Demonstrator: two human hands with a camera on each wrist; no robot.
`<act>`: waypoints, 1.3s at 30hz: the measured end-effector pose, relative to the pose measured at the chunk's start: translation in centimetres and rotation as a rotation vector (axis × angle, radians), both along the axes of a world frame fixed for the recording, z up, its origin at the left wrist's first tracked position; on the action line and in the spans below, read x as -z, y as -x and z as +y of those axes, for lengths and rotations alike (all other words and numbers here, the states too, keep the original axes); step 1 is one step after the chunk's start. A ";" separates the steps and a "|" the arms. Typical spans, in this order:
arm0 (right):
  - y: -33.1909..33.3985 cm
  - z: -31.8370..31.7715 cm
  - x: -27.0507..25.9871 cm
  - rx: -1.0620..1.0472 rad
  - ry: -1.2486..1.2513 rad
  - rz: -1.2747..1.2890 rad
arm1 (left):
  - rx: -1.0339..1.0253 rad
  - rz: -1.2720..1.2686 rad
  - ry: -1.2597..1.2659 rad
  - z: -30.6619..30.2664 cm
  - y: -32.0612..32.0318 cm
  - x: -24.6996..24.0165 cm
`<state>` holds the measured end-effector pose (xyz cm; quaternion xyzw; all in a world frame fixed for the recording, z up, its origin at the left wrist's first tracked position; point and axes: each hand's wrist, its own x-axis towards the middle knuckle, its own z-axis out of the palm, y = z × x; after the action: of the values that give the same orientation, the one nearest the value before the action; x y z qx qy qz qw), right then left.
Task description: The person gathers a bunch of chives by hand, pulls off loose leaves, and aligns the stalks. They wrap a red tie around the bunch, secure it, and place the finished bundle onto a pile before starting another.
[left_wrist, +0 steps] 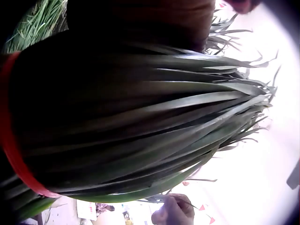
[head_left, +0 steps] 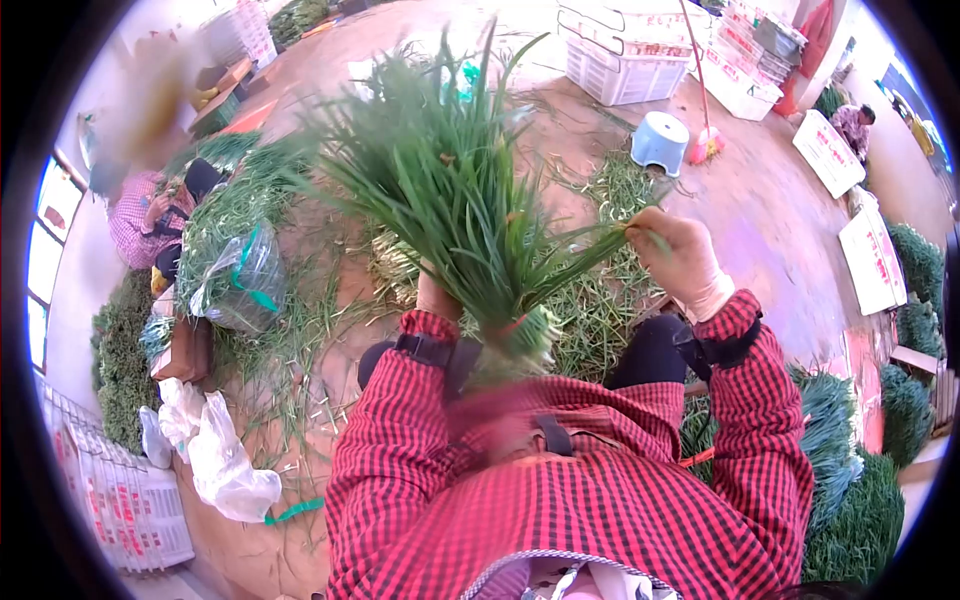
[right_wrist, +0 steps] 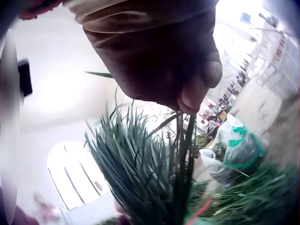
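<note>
A large bunch of garlic chives (head_left: 450, 180) fans out in front of me, leaves upward, pale cut ends toward my lap. A red band (left_wrist: 14, 159) circles it near the base. My left hand (head_left: 438, 297) grips the bunch from its left side, partly hidden behind the leaves; the left wrist view shows that hand (left_wrist: 145, 21) dark against the bunch. Out to the right, my right hand (head_left: 680, 258) pinches a few chive leaves (head_left: 590, 256) by their tips, drawn away from the rest. Thumb and fingertip of the right hand (right_wrist: 159, 56) meet on those leaves in the right wrist view.
Loose chive trimmings (head_left: 610, 320) litter the floor. A blue stool (head_left: 660, 140) and white crates (head_left: 615, 70) stand ahead. At left are a chive pile with a clear bag (head_left: 240, 285), white plastic bags (head_left: 232, 470) and a seated person (head_left: 145, 215). Chive bundles (head_left: 850, 510) lie at right.
</note>
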<state>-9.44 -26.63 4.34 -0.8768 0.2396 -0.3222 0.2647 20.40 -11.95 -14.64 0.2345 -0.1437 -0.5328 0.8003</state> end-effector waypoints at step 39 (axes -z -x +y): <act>-2.3 5.9 -5.3 -0.172 -0.022 -0.031 | 0.175 -0.070 -0.073 3.5 1.4 5.3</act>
<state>-7.16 -20.74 9.68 -0.8860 0.1627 -0.3093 0.3048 19.00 -8.46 -19.90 0.2685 -0.1721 -0.5969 0.7362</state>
